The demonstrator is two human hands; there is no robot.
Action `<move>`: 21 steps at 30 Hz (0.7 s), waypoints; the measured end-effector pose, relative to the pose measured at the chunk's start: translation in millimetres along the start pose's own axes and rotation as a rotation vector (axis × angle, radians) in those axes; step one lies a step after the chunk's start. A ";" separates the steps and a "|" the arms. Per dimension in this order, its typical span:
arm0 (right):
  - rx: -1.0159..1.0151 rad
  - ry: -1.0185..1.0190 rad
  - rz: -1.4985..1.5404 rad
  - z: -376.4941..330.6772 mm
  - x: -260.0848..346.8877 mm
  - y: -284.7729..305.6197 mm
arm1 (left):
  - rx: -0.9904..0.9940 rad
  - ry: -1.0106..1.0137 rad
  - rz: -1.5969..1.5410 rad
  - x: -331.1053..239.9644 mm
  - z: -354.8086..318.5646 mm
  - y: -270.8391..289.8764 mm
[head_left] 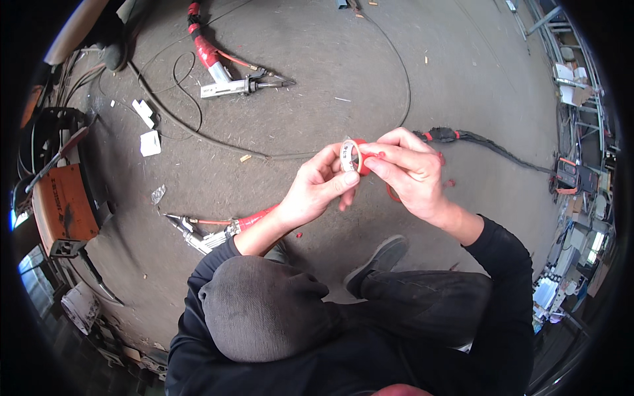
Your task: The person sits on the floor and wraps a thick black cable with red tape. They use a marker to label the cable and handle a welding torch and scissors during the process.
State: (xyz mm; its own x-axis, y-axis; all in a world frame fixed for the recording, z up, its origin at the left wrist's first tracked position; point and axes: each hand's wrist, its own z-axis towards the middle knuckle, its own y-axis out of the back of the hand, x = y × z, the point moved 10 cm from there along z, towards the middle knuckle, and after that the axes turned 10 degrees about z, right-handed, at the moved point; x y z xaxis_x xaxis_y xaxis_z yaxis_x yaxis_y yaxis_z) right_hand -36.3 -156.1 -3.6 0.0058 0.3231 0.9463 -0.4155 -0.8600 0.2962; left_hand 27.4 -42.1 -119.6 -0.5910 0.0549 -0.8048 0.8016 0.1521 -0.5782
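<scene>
My left hand is closed around a small roll of red tape, its pale inner core turned up. Against the red side of the roll, my right hand pinches at the tape with thumb and forefinger. A thin red-orange loop shows just under the right hand; what it belongs to is partly hidden. Beyond the left hand lies a silver welding gun with a red-wrapped handle. A second silver and red gun lies partly covered by my left forearm.
An orange machine stands at the left edge. Cables run across the concrete floor. A black-wrapped cable leads right to an orange and black device. Cluttered metal racks line the right. White pieces lie at left.
</scene>
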 end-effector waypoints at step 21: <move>0.096 -0.528 0.542 -21.1 -8.5 -61.7 | 0.033 -0.347 0.952 -63.9 -51.5 -8.7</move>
State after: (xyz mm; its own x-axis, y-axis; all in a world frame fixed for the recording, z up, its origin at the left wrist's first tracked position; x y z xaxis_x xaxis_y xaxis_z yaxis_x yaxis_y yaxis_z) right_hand -29.9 -97.4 -32.6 0.2677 -0.3653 0.8916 -0.4036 -0.8827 -0.2406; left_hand 53.5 3.9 -56.3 0.3494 -0.1513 -0.9247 0.9310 0.1672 0.3244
